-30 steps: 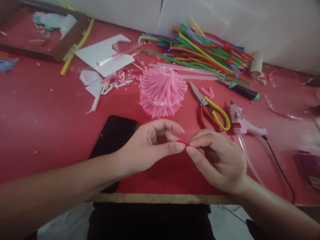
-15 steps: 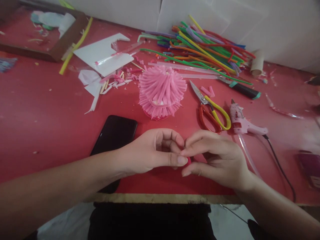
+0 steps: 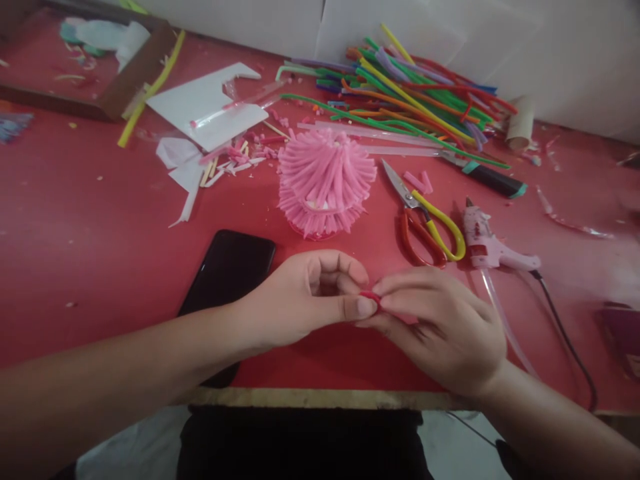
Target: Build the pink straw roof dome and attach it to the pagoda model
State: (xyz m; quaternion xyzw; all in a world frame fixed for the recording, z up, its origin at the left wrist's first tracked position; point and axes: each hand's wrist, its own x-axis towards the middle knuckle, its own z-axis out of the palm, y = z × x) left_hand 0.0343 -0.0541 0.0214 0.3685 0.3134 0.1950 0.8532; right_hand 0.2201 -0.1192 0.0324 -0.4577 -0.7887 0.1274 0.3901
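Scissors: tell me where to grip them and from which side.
Probably best by the red and yellow handles, coming from the person's side: the scissors lie with those open loops toward the person and the pointed blades facing away.

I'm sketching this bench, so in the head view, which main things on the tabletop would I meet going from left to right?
Brown frame, black phone, pink craft piece, scissors, glue gun, purple object.
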